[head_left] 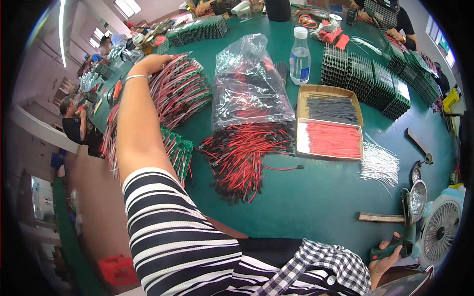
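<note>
Across the green desk (pixel 296 212), things lie grouped by kind, presumably so none get mixed; along its left edge a long heap of wired green boards (pixel 180 91) lies lengthwise, perhaps to keep its red and white leads together; toward the far right corner, bare boards (pixel 380 86) stand in tight rows, likely for support; between these, a clear bag (pixel 252 93) sits against loose red-and-black leads (pixel 247 158); nearer the right edge, an open box (pixel 328 90) keeps black wires (pixel 333 109) and red wires (pixel 333 139) apart; white wires (pixel 380 163) lie just beside it; the left hand (pixel 155 62) is at the heap's far end, though whether its fingers grip I cannot tell; by the near right corner, the right hand (pixel 384 264) has its fingers around a dark-handled tool (pixel 387 250), seemingly for steadiness.
</note>
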Available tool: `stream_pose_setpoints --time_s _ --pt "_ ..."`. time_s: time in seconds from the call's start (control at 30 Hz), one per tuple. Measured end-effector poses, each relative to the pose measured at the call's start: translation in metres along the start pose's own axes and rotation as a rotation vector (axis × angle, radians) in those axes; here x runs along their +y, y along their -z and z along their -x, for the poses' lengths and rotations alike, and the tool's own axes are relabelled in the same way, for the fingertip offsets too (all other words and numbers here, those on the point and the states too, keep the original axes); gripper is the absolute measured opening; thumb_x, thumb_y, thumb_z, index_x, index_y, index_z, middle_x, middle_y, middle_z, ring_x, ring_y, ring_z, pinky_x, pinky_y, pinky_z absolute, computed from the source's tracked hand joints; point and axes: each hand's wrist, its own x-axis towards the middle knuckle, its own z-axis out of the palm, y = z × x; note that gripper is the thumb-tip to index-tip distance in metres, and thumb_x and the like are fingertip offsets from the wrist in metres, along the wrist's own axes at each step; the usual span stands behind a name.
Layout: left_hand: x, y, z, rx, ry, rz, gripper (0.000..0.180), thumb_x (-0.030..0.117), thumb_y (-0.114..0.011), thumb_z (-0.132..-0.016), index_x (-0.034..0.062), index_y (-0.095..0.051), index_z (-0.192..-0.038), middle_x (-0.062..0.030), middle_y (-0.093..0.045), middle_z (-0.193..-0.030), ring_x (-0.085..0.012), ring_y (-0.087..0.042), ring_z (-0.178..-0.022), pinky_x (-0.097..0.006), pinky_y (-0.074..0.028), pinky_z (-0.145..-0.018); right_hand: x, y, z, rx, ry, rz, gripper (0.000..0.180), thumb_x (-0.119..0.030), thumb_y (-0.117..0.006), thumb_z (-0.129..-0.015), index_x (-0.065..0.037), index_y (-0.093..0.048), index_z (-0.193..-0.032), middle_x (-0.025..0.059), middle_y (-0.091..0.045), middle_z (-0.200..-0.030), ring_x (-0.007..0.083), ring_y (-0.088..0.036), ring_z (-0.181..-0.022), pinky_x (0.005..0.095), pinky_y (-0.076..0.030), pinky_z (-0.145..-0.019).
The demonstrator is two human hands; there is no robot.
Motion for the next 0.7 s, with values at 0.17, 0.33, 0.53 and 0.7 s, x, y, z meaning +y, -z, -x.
stream_pose_setpoints --time_s 0.17,0.33,0.53,0.7 --pt "0.026 -0.026 0.031 0.232 0.003 -0.634 0.076 0.057 -0.076 -0.065 0.0039 -0.060 -0.117 -0.0178 -0.063 -0.115 -0.0317 -0.060 -0.106 -0.039 -0.045 -0.091 -0.005 -0.017 0.005 -0.006 0.015 -0.026 0.037 -0.030 -0.042 -0.098 -0.002 -0.046 -0.121 0.0077 -0.057 -0.105 0.0101 -0.046 -0.061 0.0228 -0.038 -0.057" --pt "0.026 -0.017 0.032 0.201 -0.092 -0.559 0.070 0.050 -0.077 -0.063 0.0027 -0.060 -0.112 -0.0208 -0.063 -0.110 -0.0342 -0.060 -0.104 -0.040 -0.046 -0.091 -0.007 -0.018 0.007 -0.027 0.068 -0.051 0.034 -0.029 -0.041 -0.099 -0.001 -0.049 -0.117 0.0062 -0.058 -0.111 0.0100 -0.046 -0.062 0.0233 -0.038 -0.058" --pt "0.033 -0.028 0.040 0.247 -0.203 -0.774 0.078 0.030 -0.072 -0.068 0.0091 -0.038 -0.135 -0.0221 -0.065 -0.097 -0.0386 -0.062 -0.093 -0.046 -0.049 -0.082 -0.009 -0.016 0.008 -0.031 0.071 -0.060 0.034 -0.028 -0.040 -0.100 -0.001 -0.048 -0.118 0.0080 -0.058 -0.115 0.0106 -0.046 -0.062 0.0246 -0.039 -0.060" --pt "0.046 -0.038 0.048 0.216 -0.270 -0.974 0.080 0.020 -0.067 -0.071 0.0177 -0.030 -0.142 -0.0203 -0.066 -0.096 -0.0366 -0.064 -0.088 -0.045 -0.051 -0.079 -0.009 -0.014 0.010 -0.047 0.055 -0.067 0.034 -0.027 -0.039 -0.100 0.000 -0.047 -0.118 0.0092 -0.058 -0.116 0.0111 -0.046 -0.064 0.0252 -0.039 -0.062"
